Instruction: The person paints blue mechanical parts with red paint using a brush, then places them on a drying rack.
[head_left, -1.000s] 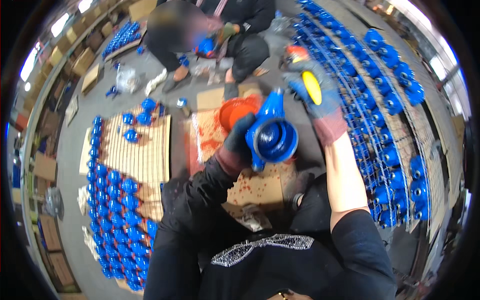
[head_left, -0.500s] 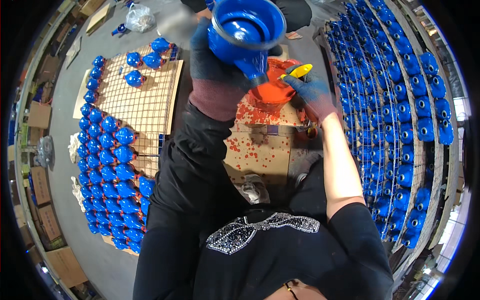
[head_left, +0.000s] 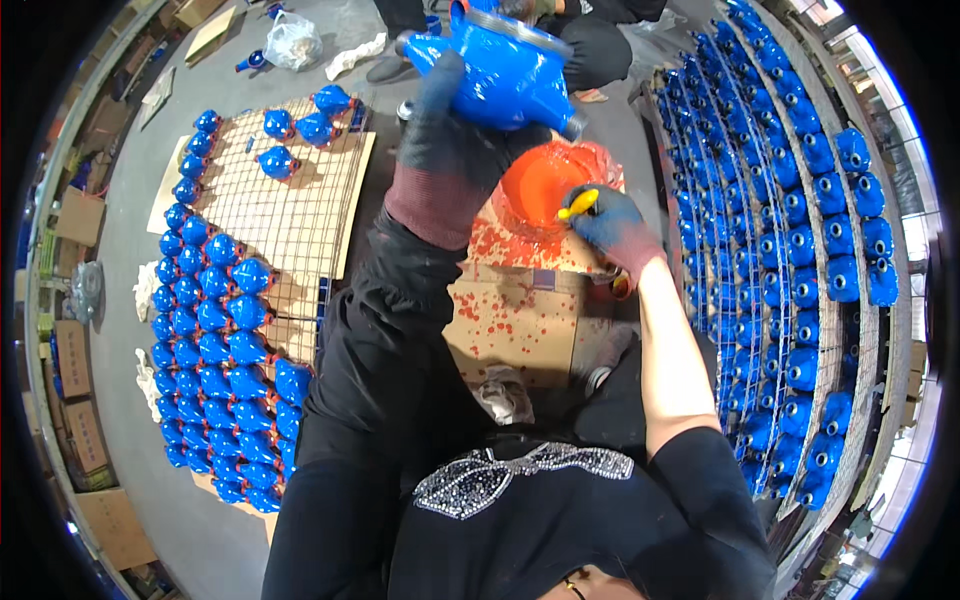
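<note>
My left hand point(head_left: 440, 155), in a dark glove with a maroon cuff, grips a glossy blue metal pipe fitting point(head_left: 505, 78). The fitting is raised and lies sideways, with a bare metal rim on its upper side and a threaded end pointing down to the right. At the right edge of a basin of red paint point(head_left: 535, 185), my gloved right hand point(head_left: 618, 228) is closed around a yellow-handled tool point(head_left: 579, 205). The tool's head cannot be made out. Red-spattered cardboard point(head_left: 510, 315) lies under and in front of the basin.
On the left, rows of blue fittings with red ends point(head_left: 212, 315) stand on a wire mesh rack point(head_left: 290, 200). Many more blue fittings point(head_left: 770, 230) fill the racks on the right. Another person's dark-clothed leg point(head_left: 600, 55) is just beyond the raised fitting. A plastic bag point(head_left: 292, 40) lies far left.
The fitting has turned in my left hand: its wide opening, which faced me, now faces up and away. My right hand has come nearer with the tool, whose handle has swung round to the left.
</note>
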